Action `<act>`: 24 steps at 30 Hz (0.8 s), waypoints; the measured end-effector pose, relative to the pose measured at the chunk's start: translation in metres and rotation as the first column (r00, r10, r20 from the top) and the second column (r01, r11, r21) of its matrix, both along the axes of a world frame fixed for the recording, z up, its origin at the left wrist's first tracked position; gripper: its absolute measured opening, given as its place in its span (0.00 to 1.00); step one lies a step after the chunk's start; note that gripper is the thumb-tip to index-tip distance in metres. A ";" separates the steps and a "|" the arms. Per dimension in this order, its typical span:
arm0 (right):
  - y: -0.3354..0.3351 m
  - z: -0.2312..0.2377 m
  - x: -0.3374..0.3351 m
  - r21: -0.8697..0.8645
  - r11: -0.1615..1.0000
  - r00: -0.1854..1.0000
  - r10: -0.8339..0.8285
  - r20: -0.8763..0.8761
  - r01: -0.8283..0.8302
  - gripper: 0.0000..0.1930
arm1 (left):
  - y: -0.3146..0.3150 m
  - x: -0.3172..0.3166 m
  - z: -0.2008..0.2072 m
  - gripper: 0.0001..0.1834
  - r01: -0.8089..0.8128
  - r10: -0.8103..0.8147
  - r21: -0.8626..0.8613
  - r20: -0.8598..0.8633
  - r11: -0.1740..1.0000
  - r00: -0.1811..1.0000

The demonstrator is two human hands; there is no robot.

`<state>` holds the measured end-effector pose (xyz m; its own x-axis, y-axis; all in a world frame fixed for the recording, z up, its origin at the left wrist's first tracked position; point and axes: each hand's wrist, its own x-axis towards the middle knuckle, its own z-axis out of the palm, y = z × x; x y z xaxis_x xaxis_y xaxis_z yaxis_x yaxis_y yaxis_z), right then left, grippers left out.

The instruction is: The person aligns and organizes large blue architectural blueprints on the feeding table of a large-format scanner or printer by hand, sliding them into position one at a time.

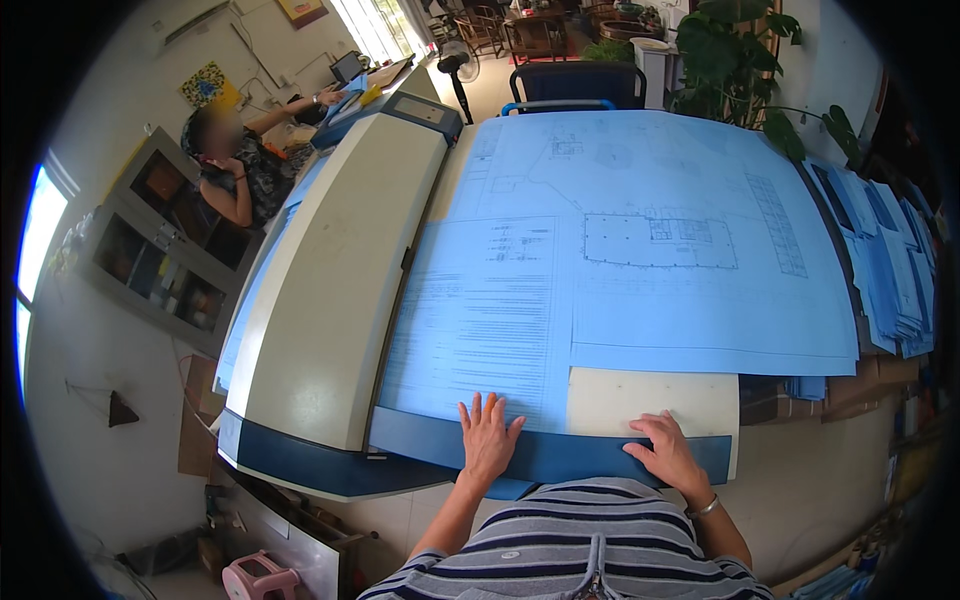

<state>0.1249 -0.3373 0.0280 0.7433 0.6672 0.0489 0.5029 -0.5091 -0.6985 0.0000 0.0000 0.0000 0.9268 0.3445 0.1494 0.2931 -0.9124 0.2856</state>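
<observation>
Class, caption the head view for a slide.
Blueprints spread across a wide-format machine, left hand and right hand at its blue near edge.

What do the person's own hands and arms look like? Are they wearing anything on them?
The left hand and right hand wear no gloves. A shiny, silvery band circles the right wrist; the left wrist has none. The forearms are uncovered below the sleeves of a grey, dark and white striped top.

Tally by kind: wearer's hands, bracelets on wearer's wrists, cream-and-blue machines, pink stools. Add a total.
Wearer's hands (left hand, right hand): 2
Bracelet: 1
Cream-and-blue machine: 1
Pink stool: 1
Total: 5
</observation>
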 end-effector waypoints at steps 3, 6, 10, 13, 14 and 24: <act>0.001 -0.001 -0.002 0.003 1.000 1.000 0.001 0.006 -0.001 0.23 | 0.001 -0.002 0.001 0.31 0.001 -0.001 0.009 0.007 1.000 1.000; 0.002 -0.004 -0.004 0.010 1.000 1.000 -0.001 0.008 0.001 0.23 | 0.003 -0.004 0.002 0.31 -0.001 0.001 0.010 0.007 1.000 1.000; 0.000 -0.004 0.000 0.012 1.000 1.000 0.002 0.021 -0.002 0.23 | -0.001 -0.001 -0.002 0.31 0.000 0.000 -0.001 0.013 1.000 1.000; 0.001 -0.002 0.008 0.007 1.000 0.999 0.023 0.032 -0.023 0.23 | -0.001 -0.001 -0.003 0.31 0.000 0.000 -0.003 0.012 1.000 1.000; 0.002 0.000 0.013 0.003 0.999 0.999 0.033 0.035 -0.033 0.23 | -0.001 -0.002 -0.003 0.31 -0.002 0.002 -0.003 0.012 1.000 1.000; 0.027 0.020 0.072 -0.011 1.000 0.978 0.021 0.206 -0.020 0.23 | -0.003 -0.001 0.000 0.32 -0.038 0.038 0.005 0.012 0.999 0.999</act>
<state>0.1970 -0.3099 0.0478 0.7040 0.6832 0.1937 0.6460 -0.5028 -0.5744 -0.0014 -0.0032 -0.0004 0.9111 0.3790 0.1620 0.3246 -0.9020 0.2849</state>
